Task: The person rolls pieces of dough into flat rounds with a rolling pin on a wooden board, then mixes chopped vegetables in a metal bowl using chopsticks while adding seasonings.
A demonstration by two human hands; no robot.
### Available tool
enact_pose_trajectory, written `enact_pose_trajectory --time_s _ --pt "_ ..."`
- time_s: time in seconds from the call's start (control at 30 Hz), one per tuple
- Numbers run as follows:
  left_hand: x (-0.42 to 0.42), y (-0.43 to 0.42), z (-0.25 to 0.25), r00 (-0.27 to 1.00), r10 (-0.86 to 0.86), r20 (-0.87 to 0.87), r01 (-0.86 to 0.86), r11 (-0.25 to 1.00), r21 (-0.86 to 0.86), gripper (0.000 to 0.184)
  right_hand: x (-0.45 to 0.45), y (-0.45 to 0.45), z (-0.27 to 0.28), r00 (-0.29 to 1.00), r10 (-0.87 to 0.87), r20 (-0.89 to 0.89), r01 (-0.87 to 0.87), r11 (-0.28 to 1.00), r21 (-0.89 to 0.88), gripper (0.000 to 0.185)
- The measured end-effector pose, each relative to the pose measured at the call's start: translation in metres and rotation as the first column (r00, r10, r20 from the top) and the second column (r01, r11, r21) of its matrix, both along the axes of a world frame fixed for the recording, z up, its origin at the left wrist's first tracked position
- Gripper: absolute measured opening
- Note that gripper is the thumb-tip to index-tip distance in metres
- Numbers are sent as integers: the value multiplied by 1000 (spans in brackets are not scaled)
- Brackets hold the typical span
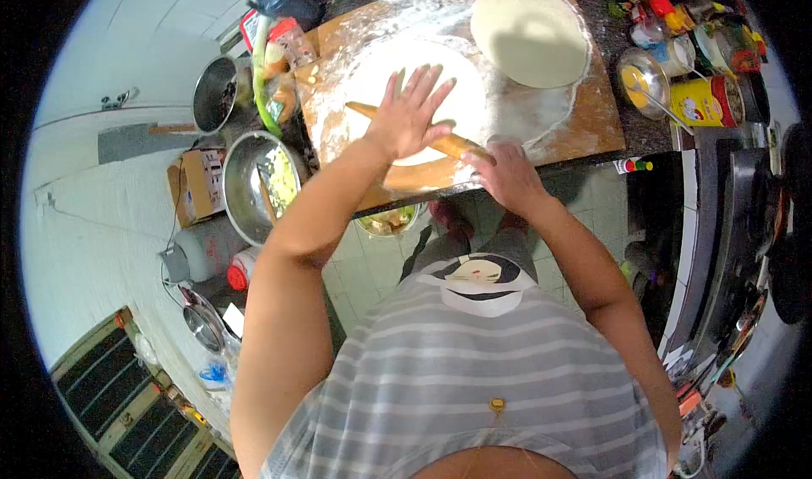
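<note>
A wooden rolling pin (458, 147) lies slantwise over a round, flattened sheet of dough (463, 86) on the floured wooden board (602, 111). Across the pin's middle rests my left hand (408, 117), its fingers spread and stretched out over the dough. My right hand (507, 175) is closed around the pin's near right end, at the front edge of the board. To the upper right, a second round dough sheet (531, 35) lies flat, with a shadow across it. Loose flour whitens much of the board.
At left stand a steel bowl of chopped greens (288, 175), a dark-filled pot (216, 95) and a long green stalk (261, 82). A bowl with yellow liquid (640, 82) and a yellow tin (702, 100) sit at right. Beneath the board's front edge is another bowl (389, 221).
</note>
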State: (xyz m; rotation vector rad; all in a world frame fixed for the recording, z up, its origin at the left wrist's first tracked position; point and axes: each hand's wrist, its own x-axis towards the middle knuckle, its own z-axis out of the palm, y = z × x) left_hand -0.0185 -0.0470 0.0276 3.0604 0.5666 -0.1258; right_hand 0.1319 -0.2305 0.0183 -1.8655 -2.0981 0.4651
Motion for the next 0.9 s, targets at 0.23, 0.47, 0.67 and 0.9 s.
enact_pose_trajectory --time_s 0.23,0.47,0.67,0.9 --pt "-80 -60 23 981 159 -110 -169 982 -83 72 -40 -25 -12 990 -96 -99 103 992 70 44" --pt "-65 -1 0 936 339 96 -345 937 51 58 -46 6 33 935 -297 -194 192 883 -429 37" --pt "-132 -51 -3 853 519 48 -519 855 -7 57 -60 -9 29 980 14 -196 -100 894 -437 47" --pt "-72 -49 8 936 352 19 -352 936 22 64 -59 -32 -25 870 -177 -461 129 983 -134 52"
